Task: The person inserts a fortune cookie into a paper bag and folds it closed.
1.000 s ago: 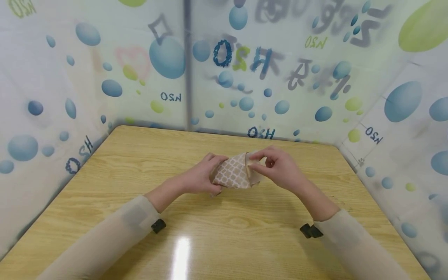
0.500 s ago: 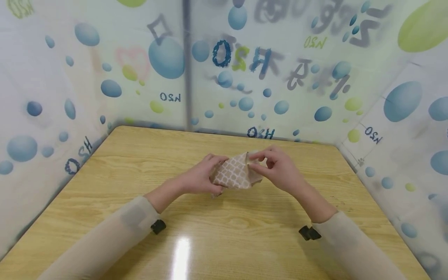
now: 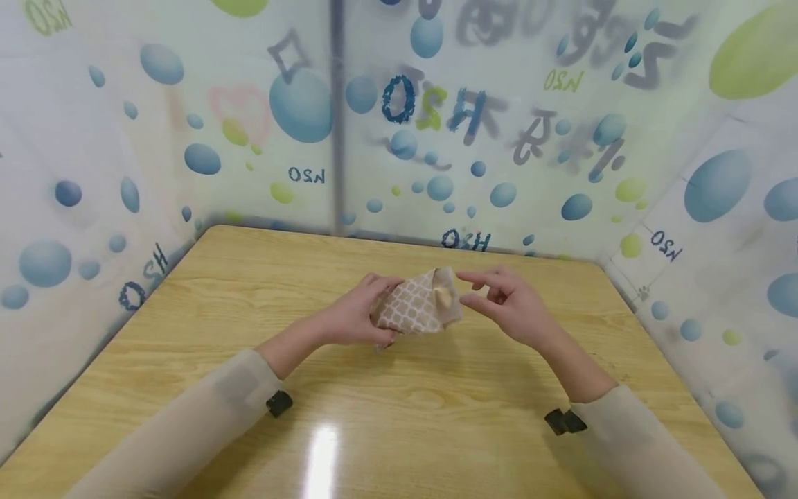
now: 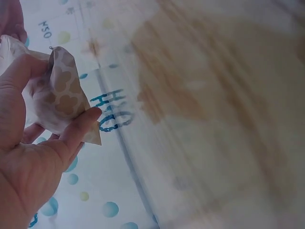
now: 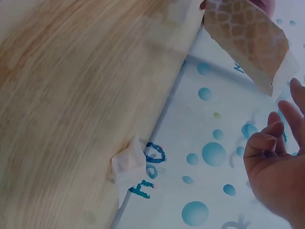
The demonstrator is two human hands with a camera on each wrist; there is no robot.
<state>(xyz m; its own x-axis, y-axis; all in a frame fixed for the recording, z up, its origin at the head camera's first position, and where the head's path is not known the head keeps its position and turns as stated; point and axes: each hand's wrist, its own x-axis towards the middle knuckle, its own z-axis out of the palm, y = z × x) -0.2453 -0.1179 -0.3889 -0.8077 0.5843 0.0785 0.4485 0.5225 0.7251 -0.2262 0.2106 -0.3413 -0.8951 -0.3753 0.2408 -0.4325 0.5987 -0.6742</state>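
A tan paper pouch with a white lattice pattern [image 3: 408, 305] is held above the table. My left hand [image 3: 355, 319] grips its left end, thumb on the near side and fingers on the far side. At the pouch's right end the mouth gapes, and a pale yellowish lump [image 3: 444, 298] shows inside a whitish lining; its kind is unclear. My right hand [image 3: 517, 305] is just right of that mouth, apart from it, with thumb and index finger spread and nothing between them. From the right wrist, the pouch [image 5: 250, 40] appears above the right hand [image 5: 281, 171].
A wood-grain table [image 3: 399, 409] spreads beneath both hands. Behind it and at both sides stand pale walls [image 3: 249, 187] with blue and green dots and lettering. In the right wrist view a small whitish, paper-like piece [image 5: 128, 167] appears near the table edge; I cannot tell what it is.
My right hand has let go of the pouch's mouth and drawn back a little to the right, uncovering the yellowish lump. The left hand keeps its grip, and the head view has shifted slightly.
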